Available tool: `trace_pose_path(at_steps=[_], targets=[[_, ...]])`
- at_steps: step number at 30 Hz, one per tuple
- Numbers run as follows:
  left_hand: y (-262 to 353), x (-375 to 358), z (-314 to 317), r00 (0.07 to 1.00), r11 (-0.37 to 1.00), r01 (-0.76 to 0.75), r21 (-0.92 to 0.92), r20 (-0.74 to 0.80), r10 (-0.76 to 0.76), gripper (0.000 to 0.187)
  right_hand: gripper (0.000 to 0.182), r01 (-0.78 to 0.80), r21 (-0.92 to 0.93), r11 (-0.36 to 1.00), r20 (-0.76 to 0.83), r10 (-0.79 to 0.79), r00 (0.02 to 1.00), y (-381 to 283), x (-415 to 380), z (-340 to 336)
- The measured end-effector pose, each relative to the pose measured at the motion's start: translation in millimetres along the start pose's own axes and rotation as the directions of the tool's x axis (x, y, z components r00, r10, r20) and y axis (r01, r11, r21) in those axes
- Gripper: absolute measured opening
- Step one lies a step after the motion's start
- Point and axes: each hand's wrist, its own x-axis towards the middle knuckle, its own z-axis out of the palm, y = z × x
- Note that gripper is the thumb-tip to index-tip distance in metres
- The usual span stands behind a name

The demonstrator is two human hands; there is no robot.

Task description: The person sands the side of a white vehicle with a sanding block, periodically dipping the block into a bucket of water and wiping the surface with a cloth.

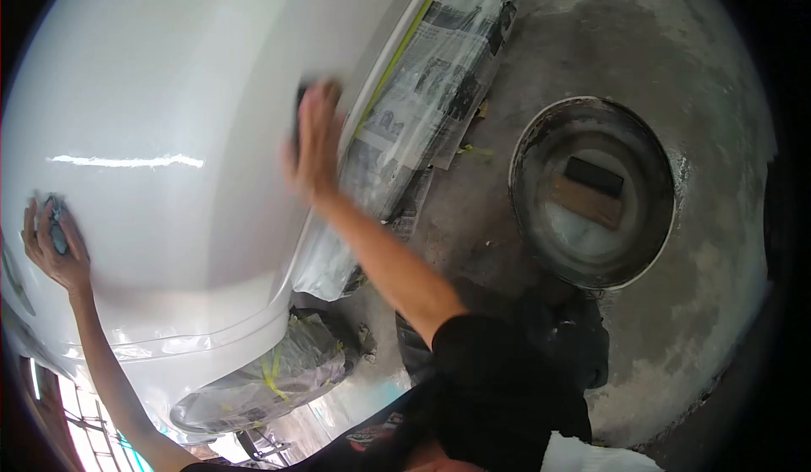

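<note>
A glossy white car body panel (169,92) takes up the left of the head view. My left hand (66,257) presses on it at the far left, with a crumpled grey-blue cloth (57,225) under the fingers. Close to the panel's lower edge, my right hand (317,147) is closed around a dark sanding block (301,113) held against the paint. Motion blurs this hand, and its palm and fingers hide most of the block.
Taped newspaper (431,75) lines the panel's lower edge beside green tape (404,46). A plastic-wrapped wheel (270,375) lies below. On the wet concrete floor (710,236), a round basin (672,210) holds water and a two-tone block (591,193).
</note>
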Motion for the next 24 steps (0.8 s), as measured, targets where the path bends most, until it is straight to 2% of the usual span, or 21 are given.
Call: trace_pose_path(at_steps=[2,5,7,10,14,17,18,19,20,22,24], targets=[[2.2,0.0,-2.3,1.000,1.000,0.012,0.017,0.007,-0.012,0.027,0.070,0.066,0.132,0.989,0.156,-0.087,0.984,-17.0,-92.0,-3.1],[1.2,2.4,-1.6,1.000,1.000,-0.017,0.000,0.001,0.017,0.028,0.065,0.043,0.055,0.998,0.073,-0.047,0.996,25.0,-13.4,-7.0],[0.5,2.5,1.4,0.999,0.999,-0.031,-0.007,-0.008,0.031,0.028,0.060,-0.069,0.045,0.997,-0.009,0.069,0.998,56.8,85.6,-29.7],[-5.2,-0.7,-1.2,0.999,0.999,-0.040,0.006,0.001,0.039,0.028,0.058,-0.153,0.076,0.985,-0.118,0.162,0.980,51.4,115.1,-32.6],[0.8,-0.9,-1.4,1.000,1.000,-0.013,-0.017,-0.012,0.012,0.029,0.059,-0.116,0.119,0.986,0.103,0.104,0.989,-6.5,-46.7,-17.8],[0.2,1.2,-1.5,1.000,1.000,-0.021,-0.020,-0.010,0.021,0.029,0.059,-0.175,0.003,0.985,0.044,0.174,0.984,21.5,-2.9,-19.6],[0.5,-1.1,-1.3,1.000,1.000,-0.020,-0.010,-0.008,0.019,0.029,0.060,-0.256,0.234,0.938,-0.039,0.273,0.961,41.0,56.0,-28.0],[0.9,-3.5,-1.1,1.000,1.000,-0.018,-0.001,-0.005,0.018,0.029,0.058,-0.298,0.282,0.912,-0.131,0.344,0.930,55.5,108.2,-41.4],[-1.9,-5.4,-0.7,1.000,1.000,-0.026,0.006,0.003,0.026,0.029,0.055,-0.399,0.236,0.886,-0.115,0.433,0.894,85.7,147.5,-51.8],[-10.3,-3.1,2.2,0.999,0.999,-0.047,0.007,0.007,0.047,0.029,0.051,-0.601,0.384,0.701,0.158,0.591,0.791,89.4,175.4,-94.1],[-13.5,-10.3,7.3,1.000,1.000,-0.024,-0.016,0.011,0.025,0.027,0.050,-0.590,0.691,0.417,0.211,0.665,0.717,95.7,156.3,-103.9]])
